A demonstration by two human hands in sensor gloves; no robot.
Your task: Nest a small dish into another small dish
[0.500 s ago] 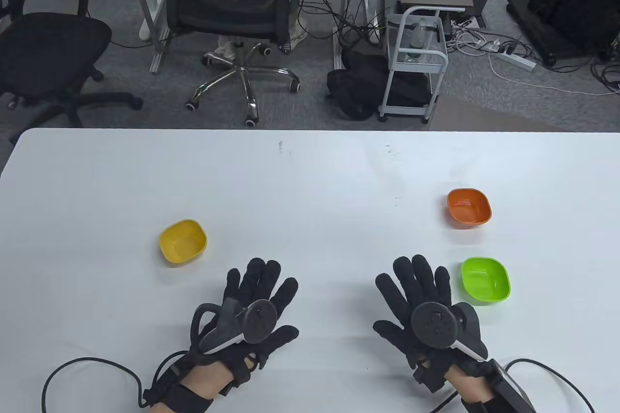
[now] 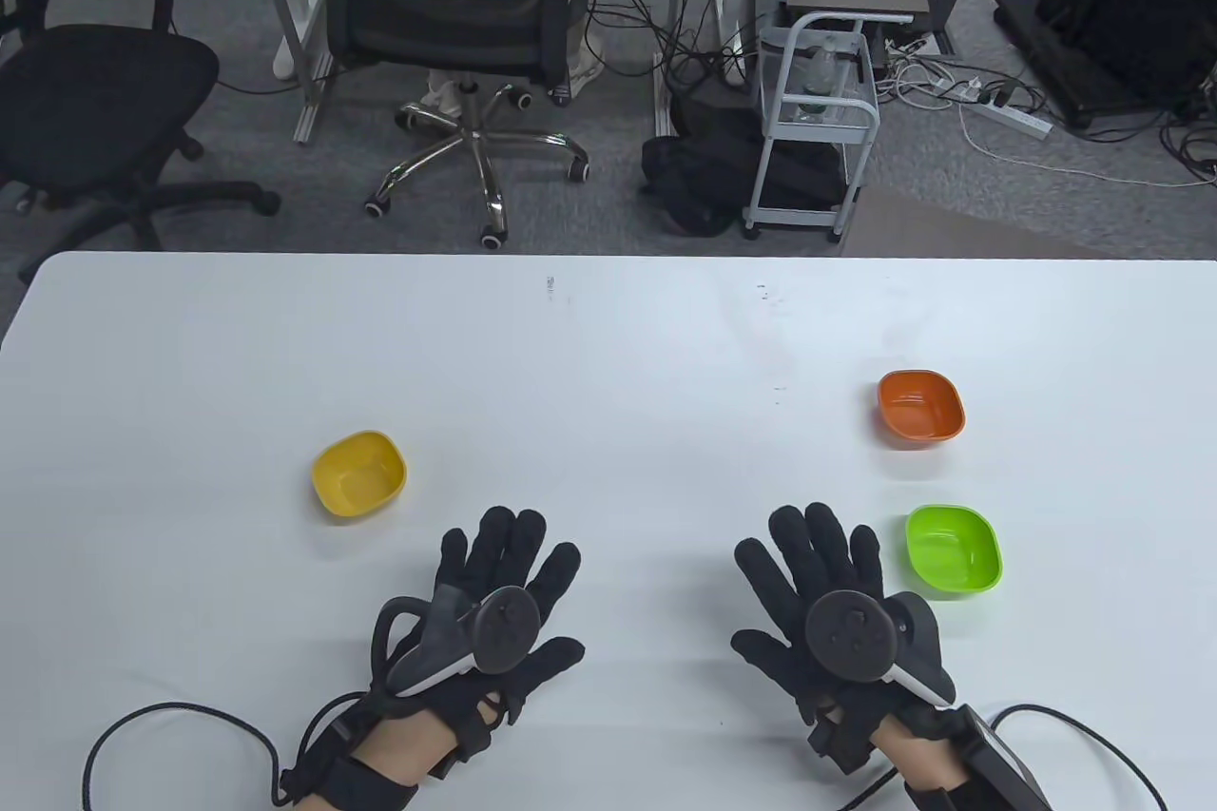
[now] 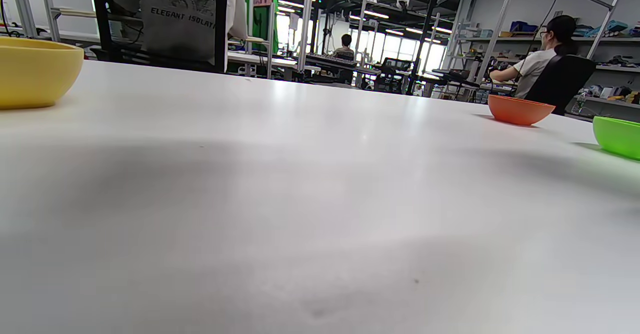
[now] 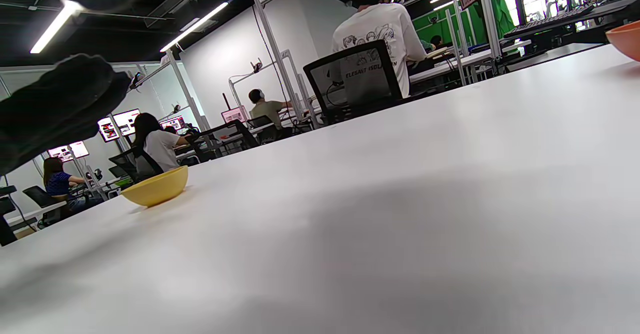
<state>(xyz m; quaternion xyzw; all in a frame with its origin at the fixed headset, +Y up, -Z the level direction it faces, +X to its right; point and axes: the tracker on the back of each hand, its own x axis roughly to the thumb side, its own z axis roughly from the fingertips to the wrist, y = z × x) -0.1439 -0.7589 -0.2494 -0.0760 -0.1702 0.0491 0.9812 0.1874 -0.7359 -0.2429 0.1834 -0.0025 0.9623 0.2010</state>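
Three small dishes stand apart on the white table (image 2: 608, 355). A yellow dish (image 2: 358, 473) is at the left, an orange dish (image 2: 920, 409) at the right, and a green dish (image 2: 953, 550) just in front of the orange one. My left hand (image 2: 504, 597) lies flat with fingers spread, empty, to the right of and nearer than the yellow dish. My right hand (image 2: 822, 592) lies flat and spread, empty, just left of the green dish. The left wrist view shows the yellow dish (image 3: 35, 71), orange dish (image 3: 520, 109) and green dish (image 3: 619, 136). The right wrist view shows the yellow dish (image 4: 155, 187).
Beyond the table's far edge are office chairs (image 2: 95, 98), a small white cart (image 2: 816, 126) and floor cables. Cables run from both wrists off the near edge.
Both hands have shifted very slightly; the dishes have not moved.
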